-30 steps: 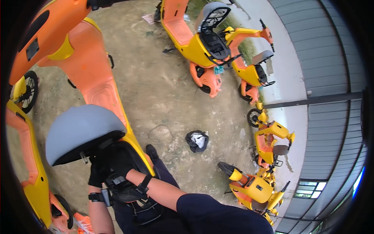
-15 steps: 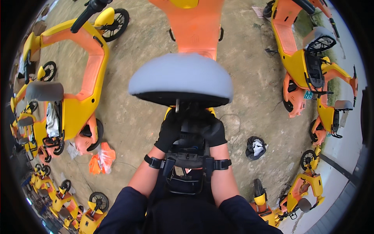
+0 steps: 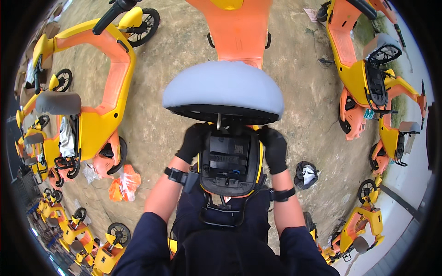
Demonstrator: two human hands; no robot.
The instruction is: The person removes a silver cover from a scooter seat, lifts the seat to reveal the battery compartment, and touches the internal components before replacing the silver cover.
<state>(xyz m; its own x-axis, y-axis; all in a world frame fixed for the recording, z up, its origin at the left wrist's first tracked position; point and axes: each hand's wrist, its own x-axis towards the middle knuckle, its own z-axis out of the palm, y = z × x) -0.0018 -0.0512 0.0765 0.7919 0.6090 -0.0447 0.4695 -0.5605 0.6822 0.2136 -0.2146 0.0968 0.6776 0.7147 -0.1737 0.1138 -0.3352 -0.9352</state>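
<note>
A grey scooter seat is tipped up in front of me, its black underside facing me. Below it lies the black compartment of the orange and yellow scooter, with a dark block inside. My left hand, in a black glove, is at the compartment's upper left edge with its fingers curled in. At the upper right edge is my right hand, gloved and curled likewise. The seat's lower edge is just above both hands. Whatever the fingertips hold is hidden.
Another scooter stands at the left, and one with its seat raised at the right. An orange plastic bag and a black bag with white content lie on the concrete floor. A white wall runs along the right.
My hands have moved apart, from together under the seat to either side of the compartment. The compartment's inside now shows. The seat remains tipped up.
</note>
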